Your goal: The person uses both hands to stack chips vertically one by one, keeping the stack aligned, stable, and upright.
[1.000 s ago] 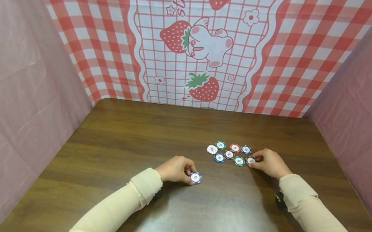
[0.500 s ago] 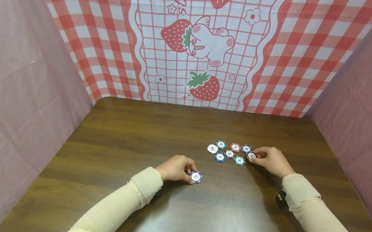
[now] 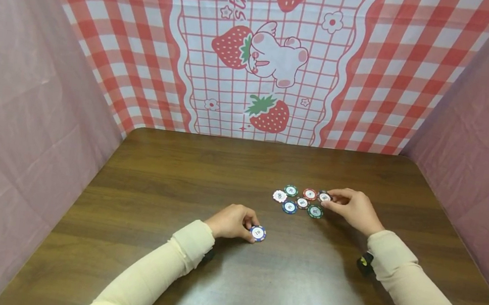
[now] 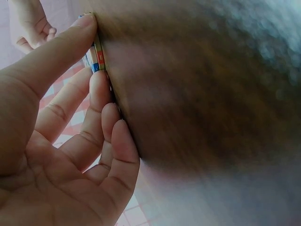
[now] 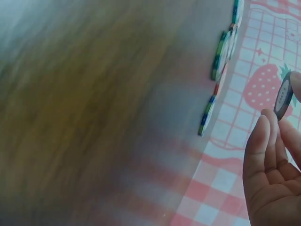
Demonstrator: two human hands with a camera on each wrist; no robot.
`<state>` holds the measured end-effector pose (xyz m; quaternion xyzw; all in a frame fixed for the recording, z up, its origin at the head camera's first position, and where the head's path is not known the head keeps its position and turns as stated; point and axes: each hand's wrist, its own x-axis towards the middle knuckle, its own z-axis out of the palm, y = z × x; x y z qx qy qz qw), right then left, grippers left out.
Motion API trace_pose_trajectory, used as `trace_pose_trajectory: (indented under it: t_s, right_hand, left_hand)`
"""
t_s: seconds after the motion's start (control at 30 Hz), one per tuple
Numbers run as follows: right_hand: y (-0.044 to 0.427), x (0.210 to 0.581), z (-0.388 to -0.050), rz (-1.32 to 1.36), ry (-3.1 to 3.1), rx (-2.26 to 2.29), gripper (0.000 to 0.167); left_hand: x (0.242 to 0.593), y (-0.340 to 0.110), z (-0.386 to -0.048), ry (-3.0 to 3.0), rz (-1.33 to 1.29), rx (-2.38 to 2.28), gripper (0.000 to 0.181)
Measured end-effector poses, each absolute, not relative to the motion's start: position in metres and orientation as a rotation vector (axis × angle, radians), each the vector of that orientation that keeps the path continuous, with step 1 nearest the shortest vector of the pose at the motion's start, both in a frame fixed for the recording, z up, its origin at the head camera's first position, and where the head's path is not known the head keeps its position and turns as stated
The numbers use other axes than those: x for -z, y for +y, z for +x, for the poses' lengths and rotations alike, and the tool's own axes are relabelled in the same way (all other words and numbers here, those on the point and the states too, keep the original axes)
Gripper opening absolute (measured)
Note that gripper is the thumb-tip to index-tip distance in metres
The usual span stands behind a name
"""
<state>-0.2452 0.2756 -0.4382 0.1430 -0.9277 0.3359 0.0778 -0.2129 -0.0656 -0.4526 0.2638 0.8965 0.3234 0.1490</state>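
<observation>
In the head view my left hand (image 3: pixel 232 222) pinches a blue-edged poker chip (image 3: pixel 257 233) marked 10 at the table's middle. Several coloured edge bands (image 4: pixel 97 56) show beneath the thumb in the left wrist view; I cannot tell how many chips are stacked there. My right hand (image 3: pixel 354 207) holds a dark-edged poker chip (image 5: pixel 283 95) between thumb and fingers, raised off the table. From the head camera this chip covers most of a blue chip (image 5: pixel 207 115) at the group's right end. Close by lie a red chip (image 3: pixel 310 194) and a green chip (image 3: pixel 315 211).
Farther left in the group are a brown-edged chip (image 3: pixel 302 203), a blue chip (image 3: pixel 290 207), another green chip (image 3: pixel 291 191) and a white chip (image 3: pixel 280 196). A checked strawberry cloth (image 3: pixel 250 107) hangs behind the wooden table (image 3: pixel 188 166), with pink cloth on both sides.
My right hand has picked up the dark chip from beside the right green chip and carried it away from me and slightly left, over the blue chip. The left hand stays nearly still.
</observation>
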Motion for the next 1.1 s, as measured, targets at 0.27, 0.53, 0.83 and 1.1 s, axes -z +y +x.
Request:
trace_pose_trajectory:
  t_s: [0.27, 0.53, 0.83, 1.1]
  right_hand:
    - [0.260, 0.440, -0.244, 0.492, -2.681, -1.100, 0.032]
    - [0.242, 0.437, -0.243, 0.535, -2.637, -1.217, 0.031]
    - [0.219, 0.432, -0.237, 0.588, -2.670, -1.277, 0.031]
    - [0.202, 0.433, -0.232, 0.677, -2.673, -1.292, 0.031]
  left_hand:
    - [0.454, -0.066, -0.213, 2.580, 0.754, -0.923, 0.028]
    - [0.454, -0.066, -0.213, 2.581, 0.756, -0.927, 0.027]
    - [0.452, -0.065, -0.212, 2.577, 0.779, -0.937, 0.027]
    - [0.453, -0.065, -0.213, 2.587, 0.773, -0.915, 0.026]
